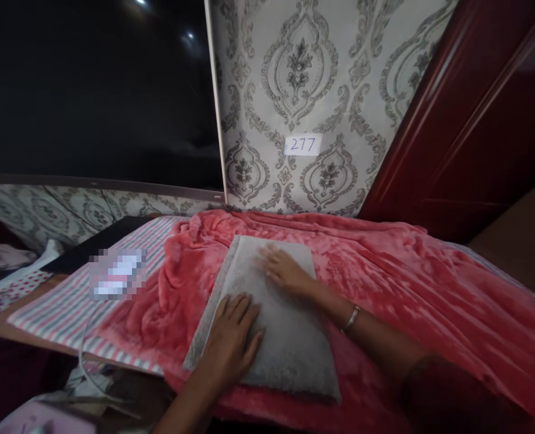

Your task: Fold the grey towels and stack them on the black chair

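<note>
A grey, folded piece of soft fabric point(290, 349) lies flat in front of me; its exact kind I cannot make out. Beneath it spreads a rumpled red plush blanket point(376, 283). My left hand point(235, 331) rests on the grey fabric's left part, fingers stretched out and holding nothing. Farther up the fabric is my right hand point(288, 271), its fingers extended and slightly smeared by motion, with the palm facing down. A bracelet point(352, 318) circles the right wrist.
A large dark screen point(96, 90) stands at the back left. Behind the blanket, a paper marked 277 point(302, 144) is on the patterned wall. A striped cloth point(64, 307) with a blurred-out object and a cable lies left. Dark red wooden panelling point(457, 132) rises at right.
</note>
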A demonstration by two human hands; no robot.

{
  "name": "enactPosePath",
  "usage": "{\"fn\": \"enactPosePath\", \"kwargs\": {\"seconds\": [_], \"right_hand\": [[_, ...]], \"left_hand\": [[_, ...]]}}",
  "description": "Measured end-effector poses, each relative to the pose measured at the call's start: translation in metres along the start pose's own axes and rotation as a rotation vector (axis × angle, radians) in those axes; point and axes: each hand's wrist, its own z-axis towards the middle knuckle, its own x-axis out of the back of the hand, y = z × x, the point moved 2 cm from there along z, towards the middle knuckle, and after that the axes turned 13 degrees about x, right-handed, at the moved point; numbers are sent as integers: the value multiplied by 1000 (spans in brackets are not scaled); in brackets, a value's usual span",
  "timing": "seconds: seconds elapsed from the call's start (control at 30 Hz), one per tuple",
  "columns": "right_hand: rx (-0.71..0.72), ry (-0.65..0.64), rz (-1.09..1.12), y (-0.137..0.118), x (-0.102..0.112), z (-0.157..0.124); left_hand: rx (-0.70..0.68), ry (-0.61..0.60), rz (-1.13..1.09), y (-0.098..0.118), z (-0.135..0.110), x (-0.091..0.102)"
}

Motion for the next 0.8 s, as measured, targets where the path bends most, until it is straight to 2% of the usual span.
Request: {"fn": "enactPosePath", "kwargs": {"seconds": [0.1,0.17,0.23,0.43,0.53,0.67,0.8], "right_hand": [[198,-108,94,-33,-13,4],[233,-138,123,-36,-19,11],[203,-145,129,-25,-21,24],[24,-168,89,35,-27,71],[-62,-173,71,57,-31,86],[-141,-165,68,73,-36,96],[-181,-157,64,76,-38,98]], "left_hand": [[-16,46,56,-2,-11,3],[-12,69,129,-3,-18,-1],[-11,99,181,-3,-21,-5],[-18,142,239,-4,-23,-13],[-24,150,236,-5,-23,-15],[-38,156,233,-7,-23,-16],[-42,169,234,-8,-24,-17]]}}
